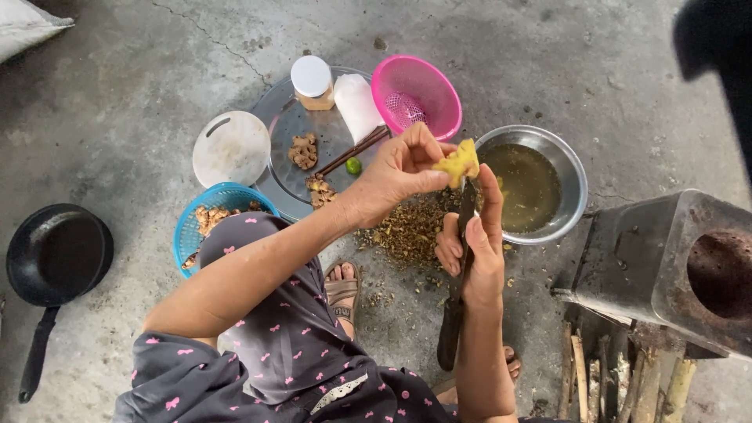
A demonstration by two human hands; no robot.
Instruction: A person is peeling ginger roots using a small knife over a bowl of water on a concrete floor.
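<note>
Yellow peeled ginger [458, 163] is pinched in the left hand [399, 171], above a heap of peelings [407, 227] on the concrete floor [141, 86]. The right hand [474, 251] grips a knife [458, 274], blade touching the ginger. A steel bowl [576, 168] of murky water sits just right.

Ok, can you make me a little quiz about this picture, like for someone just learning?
1. True or false: the left hand holds a yellow peeled root piece.
2. What does the right hand grip?
A. a spoon
B. a knife
C. a cup
3. Which basket holds more roots: the blue basket or the pink basket?

Key:
1. True, pinched in its fingertips.
2. B, with the blade pointing up at the root piece.
3. The blue basket; the pink one shows no roots inside.
</note>
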